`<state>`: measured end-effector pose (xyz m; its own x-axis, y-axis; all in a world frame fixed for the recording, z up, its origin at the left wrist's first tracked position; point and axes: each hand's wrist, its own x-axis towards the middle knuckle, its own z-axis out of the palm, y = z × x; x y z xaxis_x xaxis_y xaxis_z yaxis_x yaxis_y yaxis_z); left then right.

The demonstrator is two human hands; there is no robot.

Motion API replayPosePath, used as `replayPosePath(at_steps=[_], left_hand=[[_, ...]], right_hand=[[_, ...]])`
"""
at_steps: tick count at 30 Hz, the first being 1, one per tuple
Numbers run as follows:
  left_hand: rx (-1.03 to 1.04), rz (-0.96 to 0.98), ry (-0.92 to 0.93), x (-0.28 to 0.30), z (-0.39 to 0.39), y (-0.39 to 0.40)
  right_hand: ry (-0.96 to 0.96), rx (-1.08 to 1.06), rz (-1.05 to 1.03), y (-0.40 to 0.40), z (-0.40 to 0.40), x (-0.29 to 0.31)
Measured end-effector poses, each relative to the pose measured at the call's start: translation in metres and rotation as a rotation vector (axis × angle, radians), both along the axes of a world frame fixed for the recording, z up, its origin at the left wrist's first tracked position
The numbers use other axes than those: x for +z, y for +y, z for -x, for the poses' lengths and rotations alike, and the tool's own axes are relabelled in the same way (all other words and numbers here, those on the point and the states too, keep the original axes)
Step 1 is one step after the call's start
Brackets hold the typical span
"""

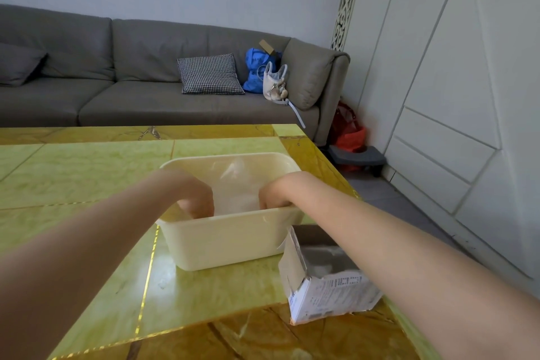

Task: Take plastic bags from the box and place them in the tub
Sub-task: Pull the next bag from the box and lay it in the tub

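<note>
Both hands, the left hand (196,202) and right hand (273,197), are sunk in the tub (233,240), fingers curled on the plastic bags (235,193); bags should be pressed flat before release, beside the box (327,280)

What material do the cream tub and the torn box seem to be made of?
The tub looks like smooth, matte cream plastic: rounded moulded rim and corners. The box seems to be thin printed cardboard, judging by its ragged torn edges and bent flap.
</note>
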<state>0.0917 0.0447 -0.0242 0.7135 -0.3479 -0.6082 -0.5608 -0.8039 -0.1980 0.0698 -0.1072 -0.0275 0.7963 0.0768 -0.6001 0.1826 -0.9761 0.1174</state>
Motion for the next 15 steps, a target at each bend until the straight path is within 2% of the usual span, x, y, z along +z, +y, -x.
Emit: replayPosePath(at_steps=[2,4,6,8,12,15], left_hand=[[0.042,0.119,-0.02,0.005,0.0,0.006],[0.073,0.294,-0.096,0.015,0.004,0.008],[0.086,0.458,-0.171,0.026,0.014,0.006],[0.074,0.598,-0.24,0.037,0.028,-0.002],[0.01,0.804,-0.258,0.052,0.062,-0.028],[-0.069,0.857,-0.176,0.051,0.089,-0.048]], right_hand=[[-0.013,0.01,-0.015,0.002,0.004,0.004],[-0.104,0.016,-0.075,-0.001,0.011,0.012],[-0.233,-0.013,-0.203,-0.006,0.022,0.026],[-0.282,-0.072,-0.355,-0.014,0.036,0.044],[-0.185,-0.165,-0.45,-0.032,0.073,0.076],[-0.09,-0.188,-0.301,-0.044,0.102,0.076]])
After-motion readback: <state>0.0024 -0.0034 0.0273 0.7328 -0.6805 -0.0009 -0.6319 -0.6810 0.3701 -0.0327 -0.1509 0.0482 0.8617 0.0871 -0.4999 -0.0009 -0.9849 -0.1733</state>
